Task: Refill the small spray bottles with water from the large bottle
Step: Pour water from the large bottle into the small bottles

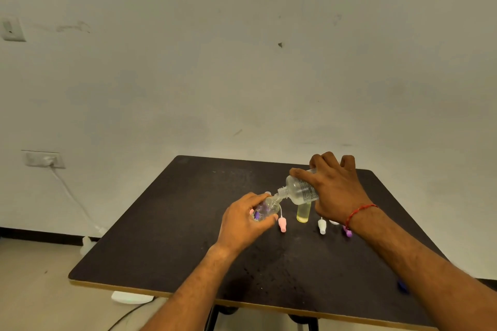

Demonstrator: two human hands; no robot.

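1. Between the two hands, above the dark table (166, 223): neck of the large bottle (301, 189) meeting the mouth of the small bottle (265, 209).
2. Right hand (336, 191): fingers (321, 162) curled over the large bottle, gripping it from above. Tipped down and to the left, neck lower than base. Clear, with a printed label just under the thumb.
3. Left hand (244, 220): fingers wrapped closed around the small bottle, tilted with its open mouth up toward the right-hand fingers. Clear, purple print showing between thumb and fingers.
4. Just right of the left fingertips: pink spray cap (282, 224) lying on the table, thin tube attached.
5. Below the right-hand thumb: yellowish bottle (304, 212) standing upright, open at top.
6. Near the right wrist: white spray cap (322, 226) on the table; purple cap (347, 232) partly hidden behind the wrist.
7. Red thread band (360, 213) around the right wrist.
8. Water level in either held bottle: cannot tell.
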